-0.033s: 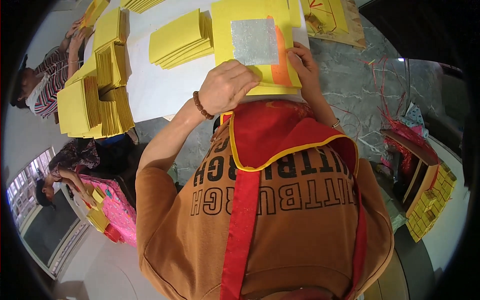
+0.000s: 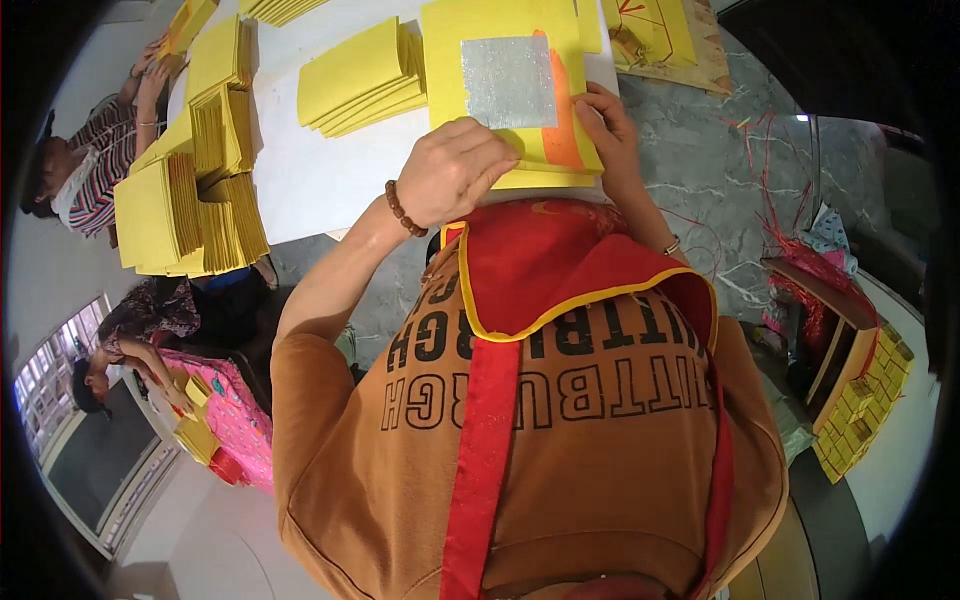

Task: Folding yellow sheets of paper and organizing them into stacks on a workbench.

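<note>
A stack of yellow paper sheets point(image 2: 448, 60) lies before me on the white table; the top sheet bears a silver foil square point(image 2: 508, 82) and an orange stripe point(image 2: 562, 110). At its near edge, my left hand point(image 2: 460, 168) is closed, thumb and fingers pinching the top sheet, which is slightly raised there. My right hand point(image 2: 612, 128) grips the stack's right edge with curled fingers, its thumb at the paper's side; some fingertips are hidden. Left of the stack sits a fanned pile of folded yellow paper point(image 2: 355, 80).
Tall bundles of folded yellow paper point(image 2: 160, 215) crowd the left end of the white table point(image 2: 310, 190). A person in stripes point(image 2: 105, 170) handles yellow paper at far left; another person point(image 2: 150, 320) works at a pink-covered table point(image 2: 225, 390). Red strings point(image 2: 770, 190) hang at right.
</note>
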`<act>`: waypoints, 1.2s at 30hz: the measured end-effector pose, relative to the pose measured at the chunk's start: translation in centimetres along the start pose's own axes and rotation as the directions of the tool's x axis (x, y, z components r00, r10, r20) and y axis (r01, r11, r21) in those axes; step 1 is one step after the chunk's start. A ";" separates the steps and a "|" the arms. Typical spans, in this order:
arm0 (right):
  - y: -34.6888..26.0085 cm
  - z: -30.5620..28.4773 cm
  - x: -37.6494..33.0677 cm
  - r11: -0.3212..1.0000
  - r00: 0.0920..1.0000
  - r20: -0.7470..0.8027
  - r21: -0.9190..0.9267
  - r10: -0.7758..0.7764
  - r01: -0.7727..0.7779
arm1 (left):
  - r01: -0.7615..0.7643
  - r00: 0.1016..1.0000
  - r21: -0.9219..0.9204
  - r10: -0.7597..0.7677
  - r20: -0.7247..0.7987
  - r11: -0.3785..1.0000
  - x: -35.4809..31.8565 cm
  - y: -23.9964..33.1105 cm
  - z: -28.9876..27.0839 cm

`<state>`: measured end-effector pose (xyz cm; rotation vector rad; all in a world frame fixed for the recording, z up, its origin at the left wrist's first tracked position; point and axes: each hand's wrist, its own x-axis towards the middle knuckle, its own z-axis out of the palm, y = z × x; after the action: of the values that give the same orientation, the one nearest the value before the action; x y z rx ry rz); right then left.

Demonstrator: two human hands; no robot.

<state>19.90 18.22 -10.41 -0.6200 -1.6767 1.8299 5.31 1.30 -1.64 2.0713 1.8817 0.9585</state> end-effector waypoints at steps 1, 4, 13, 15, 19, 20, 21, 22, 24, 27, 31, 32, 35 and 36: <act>-0.2 0.1 0.0 1.000 1.000 0.004 0.013 -0.003 0.003 | 0.045 0.999 -0.021 -0.044 0.018 0.999 0.1 -0.1 -0.1; -0.1 0.0 -0.1 1.000 1.000 0.003 0.026 -0.007 0.007 | 0.068 0.998 -0.088 -0.068 0.003 0.994 0.3 -0.2 -0.1; 0.6 -0.2 0.3 1.000 1.000 0.004 0.005 -0.025 0.025 | 0.288 0.958 -0.239 -0.281 0.062 0.928 0.4 -0.6 -0.2; 0.5 -0.2 0.2 1.000 1.000 0.000 -0.005 -0.024 0.024 | 0.301 0.953 -0.243 -0.293 0.071 0.922 0.4 -0.8 -0.2; 0.2 -0.5 0.3 0.999 1.000 0.023 -0.031 -0.016 0.016 | 0.381 0.924 -0.312 -0.370 0.097 0.871 0.3 -0.7 -0.1; 0.1 -0.7 0.4 0.999 0.999 0.034 -0.040 0.020 -0.018 | 0.377 0.926 -0.312 -0.366 0.096 0.872 0.4 -0.7 -0.2; 0.1 -0.9 0.4 0.999 0.999 0.032 -0.042 0.016 -0.015 | 0.417 0.909 -0.321 -0.398 0.127 0.850 0.4 -0.7 -0.3; 0.0 -1.0 0.5 0.997 0.996 0.057 -0.054 0.064 -0.061 | 0.458 0.889 -0.328 -0.430 0.159 0.826 0.5 -0.7 -0.5; -0.3 -1.5 0.6 0.992 0.990 0.081 -0.068 0.112 -0.107 | 0.469 0.883 -0.346 -0.436 0.173 0.812 0.5 -1.0 -0.4; -0.9 -2.4 0.4 0.994 0.975 0.193 -0.059 0.106 -0.097 | 0.509 0.860 -0.393 -0.462 0.214 0.766 0.6 -0.9 -0.7; -0.9 -3.5 0.7 0.997 0.939 0.337 -0.061 0.073 -0.056 | 0.561 0.828 -0.436 -0.488 0.277 0.704 0.8 -1.4 -0.9; -0.9 -3.5 0.9 0.996 0.923 0.378 -0.069 0.072 -0.050 | 0.562 0.827 -0.434 -0.490 0.277 0.704 0.8 -1.5 -0.8; -2.1 -3.4 0.6 0.970 0.913 0.403 -0.239 0.056 0.047 | 0.567 0.822 -0.456 -0.506 0.261 0.686 0.8 -1.7 -0.8; -2.1 -3.1 0.5 0.970 0.911 0.409 -0.236 0.052 0.050 | 0.589 0.808 -0.445 -0.511 0.294 0.675 0.7 -1.7 -0.9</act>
<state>21.87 20.91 -8.60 -0.3399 -2.2019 1.8639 3.36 2.01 -1.61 1.1162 1.7470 0.9699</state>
